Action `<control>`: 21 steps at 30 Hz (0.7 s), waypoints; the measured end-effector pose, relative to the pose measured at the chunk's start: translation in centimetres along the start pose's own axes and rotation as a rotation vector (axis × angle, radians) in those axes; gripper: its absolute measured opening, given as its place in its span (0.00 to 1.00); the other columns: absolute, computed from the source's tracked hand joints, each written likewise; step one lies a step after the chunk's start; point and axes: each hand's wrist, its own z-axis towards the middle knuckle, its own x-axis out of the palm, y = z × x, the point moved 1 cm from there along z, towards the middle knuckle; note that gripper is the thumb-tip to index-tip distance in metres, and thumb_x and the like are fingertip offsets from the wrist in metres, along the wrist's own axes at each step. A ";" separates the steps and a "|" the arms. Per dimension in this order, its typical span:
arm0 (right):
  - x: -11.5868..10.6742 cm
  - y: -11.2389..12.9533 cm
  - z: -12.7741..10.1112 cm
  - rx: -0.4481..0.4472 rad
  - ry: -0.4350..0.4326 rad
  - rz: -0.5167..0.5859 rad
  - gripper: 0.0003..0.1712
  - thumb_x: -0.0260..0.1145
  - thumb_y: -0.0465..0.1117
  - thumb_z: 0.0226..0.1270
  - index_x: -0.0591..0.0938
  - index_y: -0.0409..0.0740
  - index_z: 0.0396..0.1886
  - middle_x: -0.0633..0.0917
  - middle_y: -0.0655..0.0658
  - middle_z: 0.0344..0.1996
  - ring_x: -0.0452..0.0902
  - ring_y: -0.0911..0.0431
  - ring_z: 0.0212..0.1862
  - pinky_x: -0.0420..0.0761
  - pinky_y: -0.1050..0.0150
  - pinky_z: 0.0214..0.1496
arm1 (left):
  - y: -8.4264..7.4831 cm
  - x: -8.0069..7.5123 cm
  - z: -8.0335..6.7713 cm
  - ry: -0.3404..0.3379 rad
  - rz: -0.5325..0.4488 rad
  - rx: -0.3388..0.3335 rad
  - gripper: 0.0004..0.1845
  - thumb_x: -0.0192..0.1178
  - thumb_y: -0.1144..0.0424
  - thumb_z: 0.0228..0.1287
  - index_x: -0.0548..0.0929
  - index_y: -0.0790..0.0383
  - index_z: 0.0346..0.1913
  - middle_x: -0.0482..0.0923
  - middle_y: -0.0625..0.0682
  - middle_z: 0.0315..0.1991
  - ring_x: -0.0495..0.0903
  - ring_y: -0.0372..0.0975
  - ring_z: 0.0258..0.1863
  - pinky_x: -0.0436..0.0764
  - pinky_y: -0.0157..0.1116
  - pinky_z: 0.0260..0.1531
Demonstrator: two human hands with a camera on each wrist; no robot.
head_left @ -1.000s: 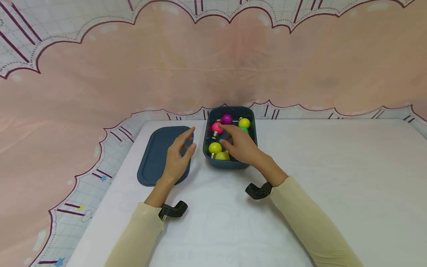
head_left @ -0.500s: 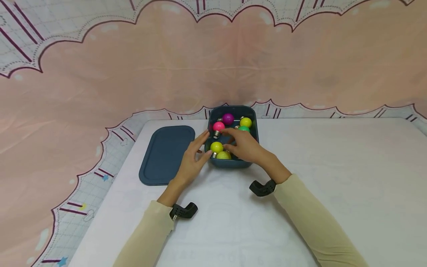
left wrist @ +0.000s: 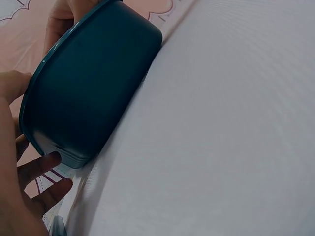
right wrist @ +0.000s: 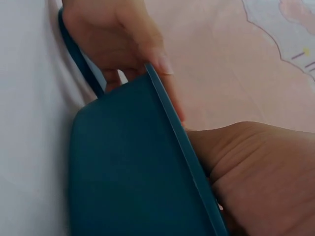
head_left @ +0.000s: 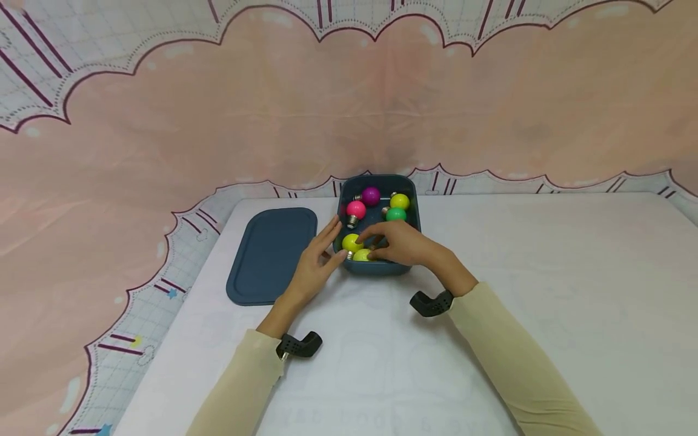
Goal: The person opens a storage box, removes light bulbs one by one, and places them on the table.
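A dark blue bin [head_left: 377,266] stands at the far middle of the white surface [head_left: 545,290], close to the patterned backdrop [head_left: 349,109]. Inside it lie small coloured bulbs with metal screw bases: a purple bulb [head_left: 371,195] and a yellow bulb [head_left: 400,201] at the far end, a pink bulb [head_left: 355,209] and a green bulb [head_left: 395,214] just nearer, and two more yellow-green bulbs [head_left: 352,242] at the near left corner, touching one another. The left hand [head_left: 318,263] rests against the bin's near left outer wall with its fingers [left wrist: 43,164] straight and spread, holding nothing. The right hand [head_left: 400,243] reaches over the near rim into the bin, its fingers bent down toward the near yellow-green bulbs; whether they grip one cannot be told, since the hand hides the contact. The matching dark blue lid [head_left: 271,254] lies flat on the surface just to the left of the bin, apart from it. Both forearms wear cream sleeves [head_left: 507,363].
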 end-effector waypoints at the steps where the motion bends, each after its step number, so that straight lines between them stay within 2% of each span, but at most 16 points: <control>1: 0.0 -0.1 0.0 0.006 0.008 0.008 0.20 0.69 0.36 0.62 0.81 0.43 0.54 0.84 0.46 0.48 0.81 0.54 0.45 0.78 0.62 0.49 | 0.0 0.0 0.0 0.002 0.001 0.000 0.30 0.57 0.65 0.68 0.63 0.68 0.70 0.54 0.52 0.74 0.62 0.43 0.66 0.75 0.42 0.41; 6: -0.2 -0.2 0.1 0.018 0.047 0.024 0.19 0.69 0.38 0.61 0.83 0.46 0.54 0.84 0.49 0.48 0.79 0.54 0.46 0.78 0.63 0.49 | 0.1 0.1 -0.1 -0.003 -0.003 0.004 0.30 0.58 0.68 0.67 0.63 0.67 0.70 0.54 0.54 0.73 0.61 0.44 0.66 0.75 0.43 0.39; 11: -0.1 -0.1 0.4 0.035 0.064 -0.022 0.17 0.68 0.41 0.63 0.84 0.49 0.52 0.84 0.53 0.45 0.78 0.56 0.44 0.77 0.62 0.50 | -0.5 0.0 -0.1 -0.009 -0.003 -0.005 0.30 0.57 0.70 0.67 0.63 0.70 0.69 0.54 0.58 0.73 0.62 0.49 0.66 0.74 0.46 0.39; 18: 0.0 0.2 0.5 0.051 0.062 -0.077 0.17 0.67 0.42 0.64 0.84 0.49 0.52 0.85 0.53 0.46 0.78 0.57 0.48 0.73 0.55 0.57 | -4.0 -0.9 0.0 0.017 0.002 -0.036 0.28 0.55 0.73 0.67 0.62 0.75 0.68 0.55 0.66 0.71 0.62 0.54 0.65 0.75 0.42 0.41; 21: 0.0 0.3 0.5 0.054 0.061 -0.109 0.17 0.67 0.42 0.64 0.84 0.48 0.53 0.85 0.52 0.47 0.78 0.56 0.49 0.71 0.55 0.60 | -3.2 -0.7 0.0 0.013 -0.009 -0.029 0.29 0.56 0.72 0.67 0.62 0.75 0.68 0.54 0.64 0.72 0.62 0.52 0.65 0.75 0.44 0.40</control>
